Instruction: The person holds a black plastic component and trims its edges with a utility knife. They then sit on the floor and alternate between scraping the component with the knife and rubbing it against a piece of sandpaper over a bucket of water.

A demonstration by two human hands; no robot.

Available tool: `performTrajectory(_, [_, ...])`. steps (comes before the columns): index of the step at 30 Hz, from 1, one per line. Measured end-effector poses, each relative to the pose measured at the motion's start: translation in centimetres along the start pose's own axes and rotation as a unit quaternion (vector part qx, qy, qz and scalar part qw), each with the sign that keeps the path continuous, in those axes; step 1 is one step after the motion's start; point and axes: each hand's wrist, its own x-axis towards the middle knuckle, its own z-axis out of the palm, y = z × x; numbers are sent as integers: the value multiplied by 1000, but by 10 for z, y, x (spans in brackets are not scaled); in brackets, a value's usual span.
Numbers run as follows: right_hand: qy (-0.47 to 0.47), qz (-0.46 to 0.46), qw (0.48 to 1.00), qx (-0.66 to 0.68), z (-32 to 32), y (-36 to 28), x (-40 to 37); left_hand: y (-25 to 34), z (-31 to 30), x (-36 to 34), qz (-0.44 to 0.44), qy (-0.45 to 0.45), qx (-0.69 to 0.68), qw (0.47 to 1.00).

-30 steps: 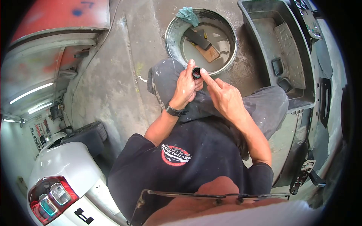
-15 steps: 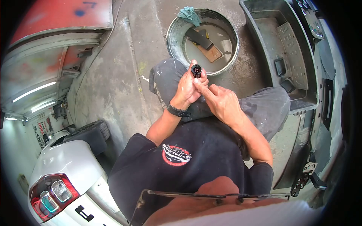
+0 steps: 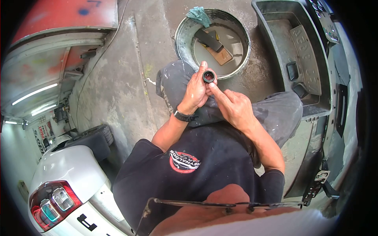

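My left hand (image 3: pixel 197 88), with a dark band on its wrist, is wrapped round a small black cylinder (image 3: pixel 208 76) whose round end faces up. My right hand (image 3: pixel 235 107) has its index finger stretched out to the near edge of the cylinder, while its other fingers are partly curled. Nothing shows in the right hand. Both hands are over my lap, just on the near side of a round tub (image 3: pixel 179 55). In the tub's cloudy water lie a dark block (image 3: pixel 208 40) and a tan block (image 3: pixel 222 57).
A teal cloth (image 3: pixel 199 16) hangs on the tub's far rim. To the right stands a long grey plastic bin-like part (image 3: pixel 271 49). A white vehicle with a tail light (image 3: pixel 56 204) is at the lower left, a red panel (image 3: pixel 67 15) at the upper left.
The cylinder has tilted and moved slightly right and down, so its open end shows more of its inside. The right index fingertip has shifted slightly right.
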Motion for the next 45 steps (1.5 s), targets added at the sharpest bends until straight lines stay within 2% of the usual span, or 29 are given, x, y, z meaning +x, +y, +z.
performTrajectory(10, [28,9,1000,-4,2,6,-3,2,1,0,68,55,105,991])
performTrajectory(20, [-22,41,999,-23,-1,18,-9,17,-20,10,-125,58,114,984])
performTrajectory(25, [-6,37,999,-27,3,27,-13,15,-33,18,-170,51,29,984])
performTrajectory(37, [-12,43,999,0,0,20,-11,21,-42,19,-199,-41,1,979])
performTrajectory(40, [-26,44,999,-3,0,20,-12,18,-43,17,-174,-72,4,982])
performTrajectory(45, [-24,39,999,0,2,21,-13,13,-42,16,-153,-67,21,986])
